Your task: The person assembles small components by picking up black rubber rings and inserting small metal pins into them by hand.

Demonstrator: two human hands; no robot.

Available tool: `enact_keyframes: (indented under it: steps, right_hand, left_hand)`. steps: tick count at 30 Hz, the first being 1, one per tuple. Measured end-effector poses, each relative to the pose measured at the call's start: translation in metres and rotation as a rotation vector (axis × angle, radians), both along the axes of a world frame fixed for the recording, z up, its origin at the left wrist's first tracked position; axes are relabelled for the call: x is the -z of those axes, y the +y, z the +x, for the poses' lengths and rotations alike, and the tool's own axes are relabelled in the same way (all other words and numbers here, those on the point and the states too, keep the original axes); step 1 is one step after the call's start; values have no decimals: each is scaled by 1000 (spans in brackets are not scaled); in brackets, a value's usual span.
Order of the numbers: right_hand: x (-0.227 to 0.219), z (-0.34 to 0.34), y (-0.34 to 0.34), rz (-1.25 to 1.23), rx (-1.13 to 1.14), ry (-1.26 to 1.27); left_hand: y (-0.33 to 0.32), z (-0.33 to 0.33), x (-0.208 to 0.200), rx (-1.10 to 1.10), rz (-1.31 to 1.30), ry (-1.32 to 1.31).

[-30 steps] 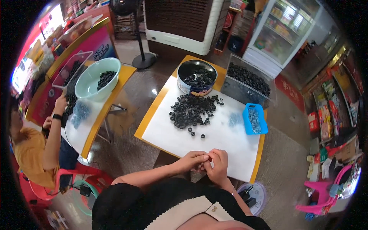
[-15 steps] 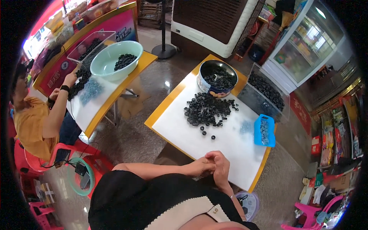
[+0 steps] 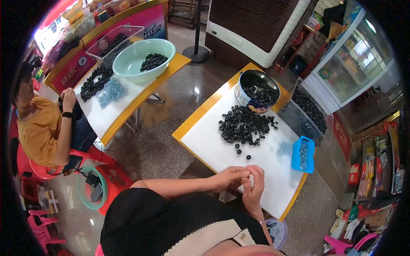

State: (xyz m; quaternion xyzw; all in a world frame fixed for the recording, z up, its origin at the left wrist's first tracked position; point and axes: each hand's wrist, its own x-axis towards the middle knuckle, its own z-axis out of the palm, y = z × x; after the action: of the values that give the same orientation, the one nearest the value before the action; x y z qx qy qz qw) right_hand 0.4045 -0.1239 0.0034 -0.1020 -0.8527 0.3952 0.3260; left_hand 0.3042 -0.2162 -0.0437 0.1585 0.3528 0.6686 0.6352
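The black pile [image 3: 243,126] of small ring-shaped pieces lies on the white-topped bench [image 3: 205,134]. Three loose black rings [image 3: 248,157] sit just on its near side. The left hand [image 3: 228,178] and right hand [image 3: 255,191] meet on the near side of the pile, by the bench's near edge. The left hand's fingers are drawn together at the tips, touching or nearly touching the right hand's bent fingers; whether either pinches a small piece, I cannot tell. Just beyond the pile stands a round tin [image 3: 242,97] part-filled with black pieces. Beyond the pile and to its right is a clear bin [image 3: 299,126], also holding black pieces. Right of the pile lie scattered pale blue bits [image 3: 285,148], then a blue tray [image 3: 296,155] with more inside.
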Motion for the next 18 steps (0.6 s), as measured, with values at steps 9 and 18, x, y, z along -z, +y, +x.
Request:
enact_keyframes:
  steps: [9, 18]
  right_hand:
    - [-4, 12, 15, -128, 5, -129]
    - [-13, 1, 11, 110, 24, -31]
  left_hand:
    - [-6, -12, -11, 111, 57, -19]
    - [-4, -21, -17, 67, 46, 22]
